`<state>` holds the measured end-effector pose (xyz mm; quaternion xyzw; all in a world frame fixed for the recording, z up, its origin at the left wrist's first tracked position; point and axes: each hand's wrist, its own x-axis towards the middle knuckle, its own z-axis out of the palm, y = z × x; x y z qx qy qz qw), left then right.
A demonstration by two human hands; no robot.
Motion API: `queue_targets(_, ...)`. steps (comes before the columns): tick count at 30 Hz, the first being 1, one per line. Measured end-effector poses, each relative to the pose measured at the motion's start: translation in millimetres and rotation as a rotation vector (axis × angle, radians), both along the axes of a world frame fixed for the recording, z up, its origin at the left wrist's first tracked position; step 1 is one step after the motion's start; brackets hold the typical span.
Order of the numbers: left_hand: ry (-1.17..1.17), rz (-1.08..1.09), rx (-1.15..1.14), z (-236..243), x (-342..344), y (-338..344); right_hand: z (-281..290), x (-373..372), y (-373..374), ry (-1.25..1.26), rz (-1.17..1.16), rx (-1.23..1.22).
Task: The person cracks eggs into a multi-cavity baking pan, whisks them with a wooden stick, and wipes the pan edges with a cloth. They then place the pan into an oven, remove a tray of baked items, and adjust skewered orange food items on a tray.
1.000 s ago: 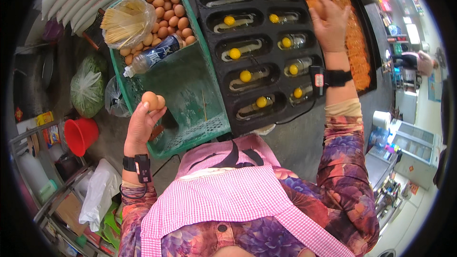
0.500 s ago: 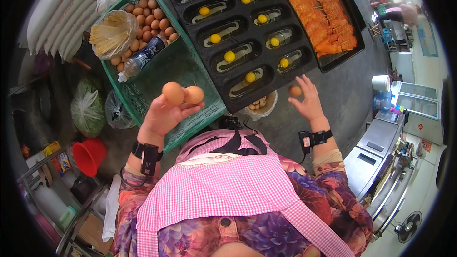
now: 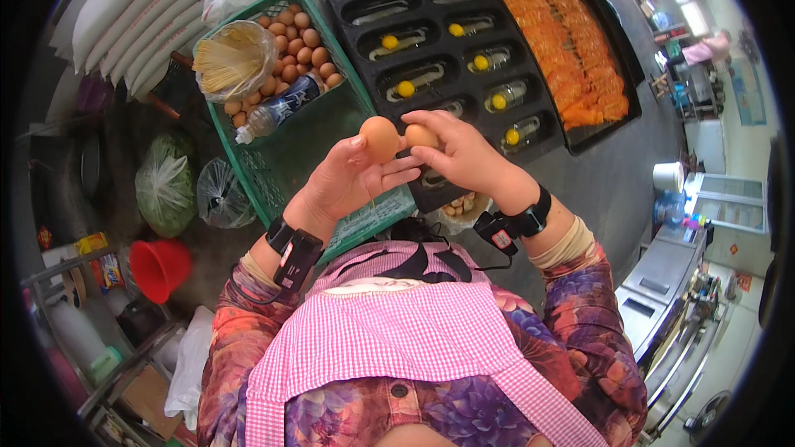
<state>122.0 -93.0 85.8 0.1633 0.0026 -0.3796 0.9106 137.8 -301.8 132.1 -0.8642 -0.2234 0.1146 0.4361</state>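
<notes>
A brown egg [image 3: 380, 140] rests between the thumb and fingers of my left hand [image 3: 338, 178], which is closed on it beside the black mould tray. My right hand [image 3: 470, 153] has its fingers around a second brown egg [image 3: 421, 137], right against the left hand's fingertips. Behind them the black tray [image 3: 437, 50] has long oval hollows; several hold a raw egg with a whole yolk [image 3: 405, 88]. The hands hide the tray's nearest left hollows. To the left, a green crate [image 3: 294, 167] holds many brown eggs [image 3: 301, 39] at its far end.
In the crate lie a bag of thin wooden sticks [image 3: 234, 58] and a bottle [image 3: 280, 108]. Orange-coated meat [image 3: 571, 54] fills a dark tray at right. A lined container of eggshells [image 3: 466, 207] sits below the mould tray. White sacks [image 3: 137, 12] and a red bucket [image 3: 160, 269] are at left.
My right hand has come left from beside the mould tray and closed on one of the two eggs my left hand held. My left hand has moved right and up.
</notes>
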Motion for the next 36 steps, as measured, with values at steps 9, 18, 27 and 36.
queue_targets(9,0.138,0.267,0.1,-22.4,-15.2,47.4,-36.0,156.3,-11.2,0.653,-0.377,0.554)
queue_targets(18,0.193,0.53,0.218,-51.5,-59.8,76.3,-134.4,280.7,21.6,-0.557,-0.287,-0.384)
queue_targets(27,0.27,0.649,0.168,-70.1,-68.8,85.7,-141.5,309.1,19.0,0.161,-0.379,0.432)
queue_targets(36,0.26,0.601,0.234,-68.7,-68.0,80.5,-168.2,331.1,23.7,-0.008,-0.456,0.021)
